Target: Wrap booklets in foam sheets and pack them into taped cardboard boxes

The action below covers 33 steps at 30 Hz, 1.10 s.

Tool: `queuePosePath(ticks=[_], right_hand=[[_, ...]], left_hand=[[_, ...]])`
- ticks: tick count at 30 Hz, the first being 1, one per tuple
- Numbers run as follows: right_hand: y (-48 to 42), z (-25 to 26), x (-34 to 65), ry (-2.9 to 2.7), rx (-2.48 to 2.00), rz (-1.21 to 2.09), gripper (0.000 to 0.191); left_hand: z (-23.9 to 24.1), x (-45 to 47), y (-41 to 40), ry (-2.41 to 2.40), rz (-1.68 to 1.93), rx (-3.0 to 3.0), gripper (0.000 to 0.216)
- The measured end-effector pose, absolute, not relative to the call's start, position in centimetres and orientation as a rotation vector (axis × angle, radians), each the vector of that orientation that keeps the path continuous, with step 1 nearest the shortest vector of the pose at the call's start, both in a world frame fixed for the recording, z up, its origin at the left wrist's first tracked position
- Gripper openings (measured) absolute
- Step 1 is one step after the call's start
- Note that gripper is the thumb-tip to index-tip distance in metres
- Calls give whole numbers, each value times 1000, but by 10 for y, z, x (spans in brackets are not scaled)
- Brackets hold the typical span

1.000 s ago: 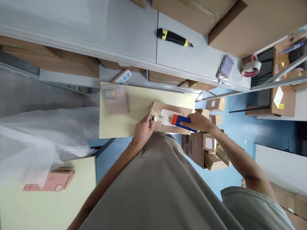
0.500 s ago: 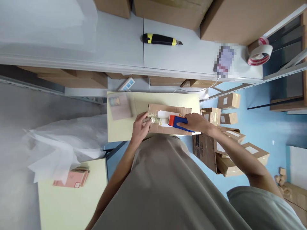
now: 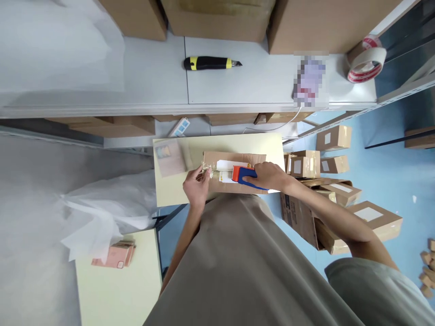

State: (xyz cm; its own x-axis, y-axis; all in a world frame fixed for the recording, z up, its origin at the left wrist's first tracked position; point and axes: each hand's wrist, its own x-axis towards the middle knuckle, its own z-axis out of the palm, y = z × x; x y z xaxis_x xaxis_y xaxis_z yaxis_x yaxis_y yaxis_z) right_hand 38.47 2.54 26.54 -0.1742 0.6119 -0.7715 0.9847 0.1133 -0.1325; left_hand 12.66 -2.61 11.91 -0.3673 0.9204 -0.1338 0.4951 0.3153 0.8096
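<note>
A flat cardboard piece or box (image 3: 234,186) lies on the pale yellow table (image 3: 180,192) in front of me, with white papers (image 3: 222,165) on it. My right hand (image 3: 270,175) is closed around a blue tape dispenser (image 3: 249,177) with a red-orange front end, resting over the papers. At the cardboard's left edge, my left hand (image 3: 197,186) pinches shiny clear tape (image 3: 208,168). The tape looks crumpled near the fingertips; how it runs towards the dispenser is hard to make out.
A utility knife (image 3: 212,63), a blurred-out flat object (image 3: 309,81) with a cable and tape rolls (image 3: 366,63) lie on the shelf, below large cartons (image 3: 217,20). A clear bag (image 3: 171,158) is at the table's left. Taped cartons (image 3: 370,217) stand right; pink packets (image 3: 113,256) lie lower left.
The whole view has shifted slightly. My left fingers have drawn closer together on the tape, which sits nearer the cardboard's left edge. The dispenser stays in my right hand over the papers.
</note>
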Motion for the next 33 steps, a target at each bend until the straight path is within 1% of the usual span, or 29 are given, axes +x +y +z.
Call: queuePosePath(ticks=[7,10,12,14,17,21,23,28,33], right_hand=[[27,271,398,1938,1500,-1013,56],[24,290,432,1935,1467,-1076,56],[23,306,465,1870,1490,-1046,59],[23,319,498,1784,1499,-1088,63],[27,322,529,1741,1492,-1111,65],[36,298,531,1800,1493,-873,55],[41,282,524,1794,1493,-825,52],[47,245,512,1782,1514,-793,60],[42,220,487,1844,1522,-766,61]], left_hand=[[104,131,-18,2116,957,1187,30],[100,115,-16,2200,979,1131,27],[99,98,-15,2254,980,1091,27],[97,85,-14,2266,979,1067,29],[95,78,-13,2248,960,1092,31],[94,82,-13,2257,913,1148,32],[94,82,-14,2262,898,1152,32],[93,78,-16,2224,909,1097,36],[99,84,-14,2232,909,1110,38]])
